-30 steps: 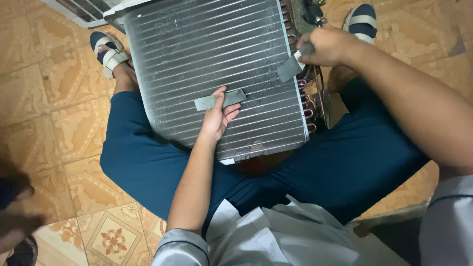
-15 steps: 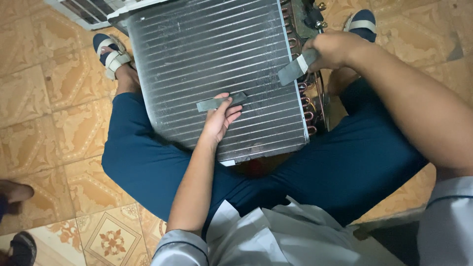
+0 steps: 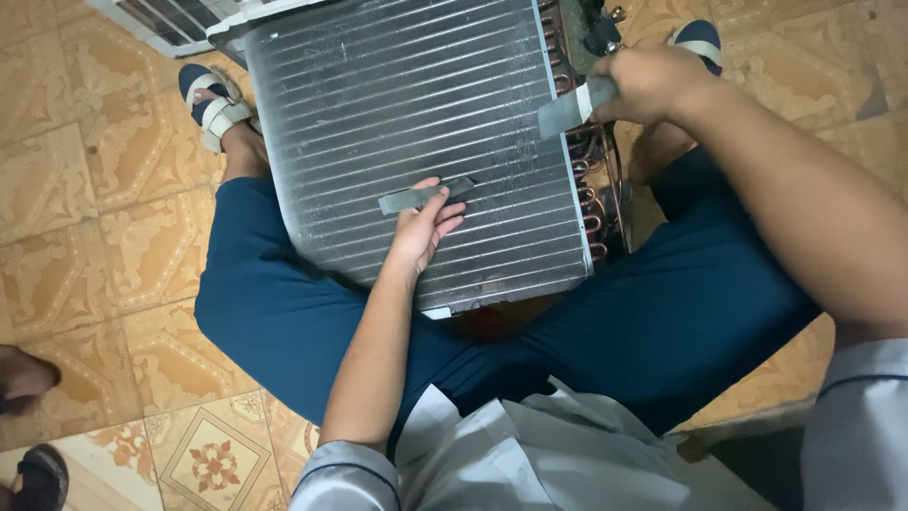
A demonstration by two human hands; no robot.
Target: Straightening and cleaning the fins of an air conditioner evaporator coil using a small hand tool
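Observation:
A finned metal coil panel (image 3: 407, 114) rests tilted across my lap, with copper tube bends (image 3: 591, 203) along its right edge. My left hand (image 3: 426, 227) lies on the fins and holds a flat grey metal strip (image 3: 407, 199) against them. My right hand (image 3: 648, 80) sits at the panel's upper right edge, closed on a second grey strip (image 3: 567, 109) that sticks out to the left.
I sit on a patterned tan tile floor (image 3: 104, 237) in blue trousers and sandals (image 3: 213, 104). A white grille unit (image 3: 170, 24) lies at the top left. Another person's foot (image 3: 24, 378) and a sandal (image 3: 38, 473) show at the lower left.
My left hand has slid the grey strip slightly along the fins. My right hand with its strip stays at the panel's upper right edge. The other person's foot at lower left has shifted.

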